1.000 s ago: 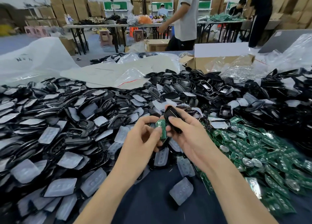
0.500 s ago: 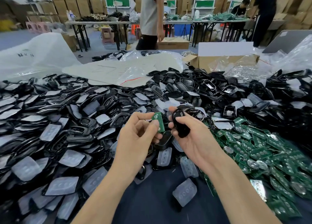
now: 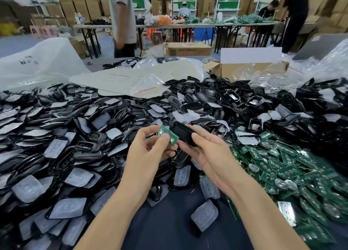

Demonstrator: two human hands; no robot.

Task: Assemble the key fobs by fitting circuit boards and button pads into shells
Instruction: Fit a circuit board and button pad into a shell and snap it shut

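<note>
As left hand pinches circuit board | right hand holds adjacent shell

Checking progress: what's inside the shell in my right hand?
The shell hides its inside from view. The green circuit board is outside it, pinched in the left hand.

One left hand, one right hand, one held circuit board, one held shell. Heaped shells, button pads and circuit boards: too many to count.
</note>
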